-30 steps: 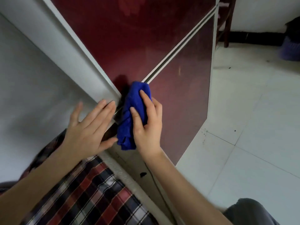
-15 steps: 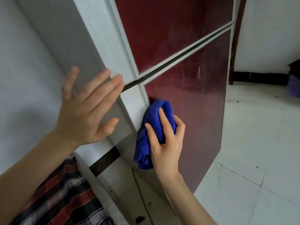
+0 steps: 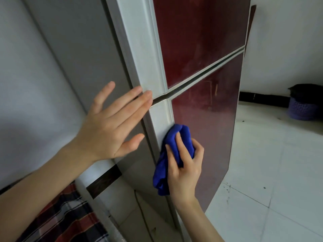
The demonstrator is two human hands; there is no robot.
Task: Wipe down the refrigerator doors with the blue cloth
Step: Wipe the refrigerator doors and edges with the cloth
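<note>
The refrigerator has a dark red upper door and a dark red lower door, split by a slanted gap, with a white edge strip on their left. My right hand grips the bunched blue cloth and presses it against the lower door's white edge strip. My left hand lies flat with straight fingers on the grey side panel of the refrigerator, its fingertips at the gap between the doors.
A white wall stands left of the refrigerator. White tiled floor spreads to the right, with a purple woven basket at the far right. A plaid fabric shows at the bottom left.
My right hand has slid the cloth down from the gap between the doors onto the lower door's left edge. The view has tilted upright and my left hand has stayed flat on the side panel.
</note>
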